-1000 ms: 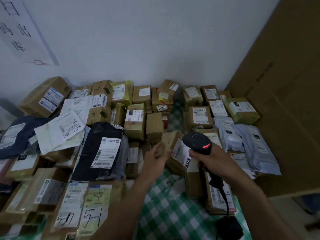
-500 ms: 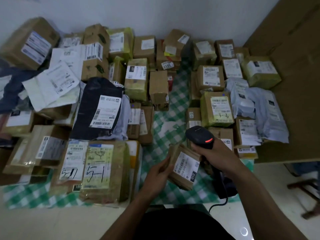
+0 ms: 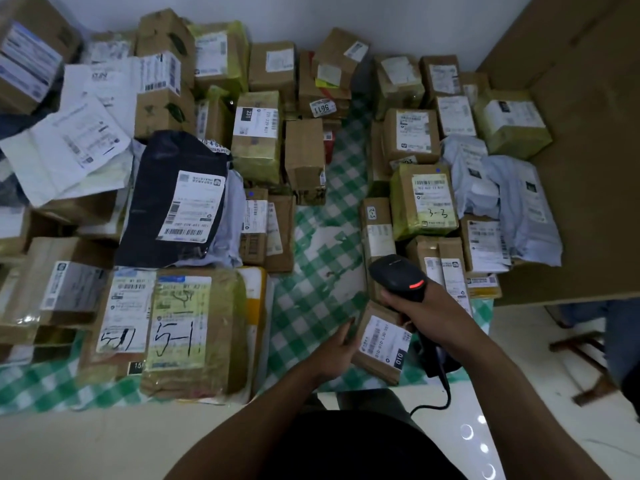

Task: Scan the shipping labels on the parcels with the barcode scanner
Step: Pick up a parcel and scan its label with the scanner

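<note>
The left hand (image 3: 334, 351) grips the near-left edge of a small brown parcel (image 3: 379, 344), tilting its white label (image 3: 382, 336) upward. The right hand (image 3: 420, 308) is closed around the handle of the black scanner (image 3: 398, 277), whose head sits just above and beyond the parcel, a red light showing on its back. To scan well, I judge the scanner nose should tip down toward the label's barcode, at the left end nearest the left hand, and draw back a little so the whole code falls in its beam. The left fingers should stay off the label. The cord (image 3: 440, 393) trails below the right wrist.
</note>
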Demonstrator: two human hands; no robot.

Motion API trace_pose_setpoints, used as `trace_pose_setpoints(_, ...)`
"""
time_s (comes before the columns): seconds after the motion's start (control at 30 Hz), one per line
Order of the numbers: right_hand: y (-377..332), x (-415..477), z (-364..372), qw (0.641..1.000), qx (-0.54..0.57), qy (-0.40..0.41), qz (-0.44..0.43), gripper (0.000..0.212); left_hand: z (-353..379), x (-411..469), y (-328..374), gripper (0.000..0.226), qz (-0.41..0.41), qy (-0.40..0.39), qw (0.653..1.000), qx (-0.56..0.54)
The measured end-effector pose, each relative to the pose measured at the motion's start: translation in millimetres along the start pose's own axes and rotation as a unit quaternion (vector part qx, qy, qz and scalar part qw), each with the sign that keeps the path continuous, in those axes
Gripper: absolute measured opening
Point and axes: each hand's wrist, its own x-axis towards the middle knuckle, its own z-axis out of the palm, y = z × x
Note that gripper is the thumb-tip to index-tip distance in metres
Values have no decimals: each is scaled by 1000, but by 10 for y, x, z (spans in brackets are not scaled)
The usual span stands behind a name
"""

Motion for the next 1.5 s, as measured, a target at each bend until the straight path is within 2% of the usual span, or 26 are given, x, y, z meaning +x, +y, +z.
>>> trace_pose_setpoints(0.07,55,-18,11,1000,-4,-2,8,17,44,-3,-28,54,24,-2,1000,14)
trace_pose_setpoints(0.17,104,-67,38,1000,0,-13,16,16,86,-8,-141,39,32,5,999,-23)
trace_pose_setpoints(0.33,171,-140,95,1000,-13,-1,21,14,184,-71,-406,37,31,30,992,-117)
trace_pose_setpoints(0.4,200,-166,115,1000,-11,-5,26,17,238,-60,-422,34,55,37,991,-114)
trace_pose_setpoints(0.53,256,-223,129,1000,-3,-17,17,14,332,-59,-420,48,79,25,988,-127)
trace_pose_setpoints(0.73,375,-262,115,996,-24,-79,-24,15,463,-125,-263,28,65,157,981,-89)
trace_pose_setpoints(0.93,443,-294,86,992,-12,-106,-63,19,539,-389,-58,34,62,246,963,92)
trace_pose_setpoints(1.03,429,-322,108,990,-8,-119,-77,15,542,-447,-29,35,62,262,936,227)
trace_pose_setpoints(1.17,368,-372,160,988,3,-127,-87,18,491,-526,22,33,48,237,916,321)
trace_pose_setpoints(1.23,320,-412,199,988,6,-123,-89,21,468,-609,48,34,51,228,921,313)
trace_pose_setpoints(1.37,185,-498,334,988,29,-122,-93,20,320,-925,133,29,97,298,933,176)
trace_pose_setpoints(1.43,72,-557,433,984,32,-133,-117,16,160,-1193,245,26,152,342,915,150)
trace_pose_setpoints(1.5,-35,-604,533,980,24,-136,-145,12,-15,-1450,321,24,203,408,879,139)
